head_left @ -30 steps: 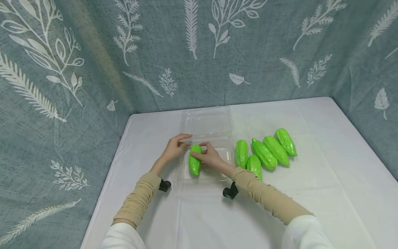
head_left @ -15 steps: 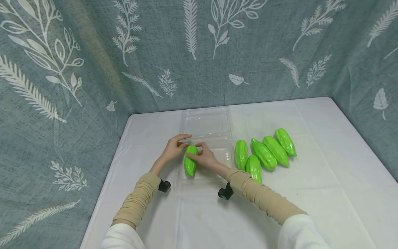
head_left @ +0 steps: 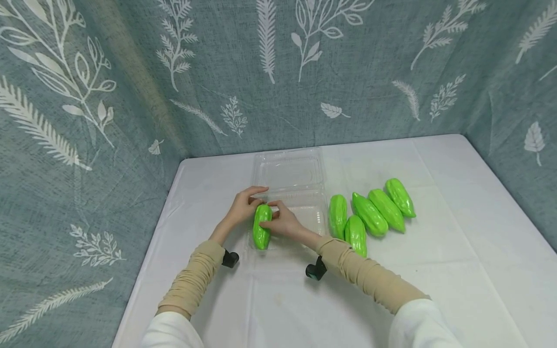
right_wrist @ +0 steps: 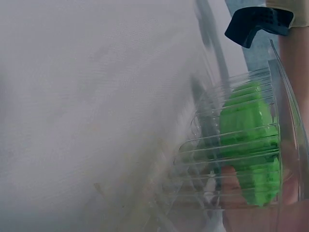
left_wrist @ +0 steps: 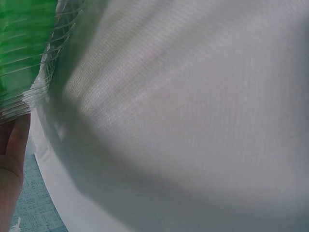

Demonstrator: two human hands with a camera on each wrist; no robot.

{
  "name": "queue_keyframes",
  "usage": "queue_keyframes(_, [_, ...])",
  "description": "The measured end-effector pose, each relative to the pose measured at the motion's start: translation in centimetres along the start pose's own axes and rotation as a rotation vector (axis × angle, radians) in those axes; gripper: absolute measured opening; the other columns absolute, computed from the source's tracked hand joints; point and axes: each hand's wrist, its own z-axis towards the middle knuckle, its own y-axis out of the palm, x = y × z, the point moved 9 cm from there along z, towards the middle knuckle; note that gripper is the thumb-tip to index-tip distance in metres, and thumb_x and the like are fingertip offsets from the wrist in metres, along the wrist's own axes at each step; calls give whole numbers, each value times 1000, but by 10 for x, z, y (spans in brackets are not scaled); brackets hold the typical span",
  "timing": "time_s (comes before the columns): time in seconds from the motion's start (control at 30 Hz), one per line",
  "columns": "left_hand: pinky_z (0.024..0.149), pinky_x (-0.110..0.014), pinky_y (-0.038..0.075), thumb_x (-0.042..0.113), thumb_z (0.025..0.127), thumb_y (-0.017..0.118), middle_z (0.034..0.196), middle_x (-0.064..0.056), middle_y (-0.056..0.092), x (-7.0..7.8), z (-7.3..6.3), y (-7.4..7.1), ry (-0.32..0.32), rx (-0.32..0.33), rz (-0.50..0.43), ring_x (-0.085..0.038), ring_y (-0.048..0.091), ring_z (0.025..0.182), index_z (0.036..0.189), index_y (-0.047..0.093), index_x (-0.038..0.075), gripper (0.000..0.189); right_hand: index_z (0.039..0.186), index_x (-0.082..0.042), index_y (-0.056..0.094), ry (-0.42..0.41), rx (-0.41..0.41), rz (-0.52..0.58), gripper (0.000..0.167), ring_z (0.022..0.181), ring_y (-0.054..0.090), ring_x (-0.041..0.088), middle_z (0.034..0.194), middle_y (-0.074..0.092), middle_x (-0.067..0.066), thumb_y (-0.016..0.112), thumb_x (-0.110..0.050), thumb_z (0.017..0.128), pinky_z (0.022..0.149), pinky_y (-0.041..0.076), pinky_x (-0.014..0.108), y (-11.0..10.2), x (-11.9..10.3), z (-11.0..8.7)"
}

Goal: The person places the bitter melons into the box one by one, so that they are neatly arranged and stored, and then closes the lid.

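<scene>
A clear plastic clamshell container lies on the white table, its lid folded back. My right hand grips a bright green, lengthwise-ridged bitter melon at the tray's left side, thumb across its top. Through the clear wall, the right wrist view shows the melon with fingers beside it. My left hand holds the container's left back edge near the hinge. In the left wrist view, part of that hand lies against the ribbed wall, with green showing behind it.
Several more green bitter melons lie grouped right of the container, the nearest close beside its wall. My right sleeve passes over the front of this group. A patterned curtain stands behind the table and along both sides.
The right hand has moved the bitter melon leftward across the tray to its left wall. The left hand stays at the container's edge, and the other melons have not moved.
</scene>
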Motion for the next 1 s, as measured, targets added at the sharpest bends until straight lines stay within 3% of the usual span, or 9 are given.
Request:
queue_keyframes(0.33, [91, -42, 57, -11, 92, 48, 136, -22, 51, 3, -1, -1, 11, 1, 8, -39, 64, 103, 129, 55, -3, 39, 135, -4, 42, -87, 6, -52, 63, 101, 62, 28, 113, 60, 19, 73, -20, 82, 79, 56, 29, -1, -4, -2])
queue_keyframes(0.67, [93, -51, 54, -13, 92, 45, 137, -27, 47, 3, 0, 1, 9, 2, -30, -45, 61, 106, 130, 52, -8, 39, 137, -4, 43, -103, 5, -82, 63, 104, 61, 29, 115, 61, 19, 72, -23, 84, 84, 56, 33, 0, -3, -1])
queue_keyframes(0.8, [93, -47, 55, -13, 92, 46, 136, -25, 49, 2, -1, 1, 18, -1, -13, -42, 62, 105, 130, 53, -6, 39, 139, -5, 41, -97, 3, -79, 65, 105, 61, 28, 115, 61, 18, 71, -24, 85, 85, 56, 33, 0, -1, -1])
queue_keyframes(1.0, [86, -35, 59, -9, 91, 49, 132, -20, 54, 6, -3, -3, 97, 10, -32, -32, 67, 99, 127, 58, 1, 39, 142, -5, 38, -94, -3, -66, 69, 106, 61, 30, 117, 60, 20, 70, -25, 86, 86, 57, 34, -1, -1, -2])
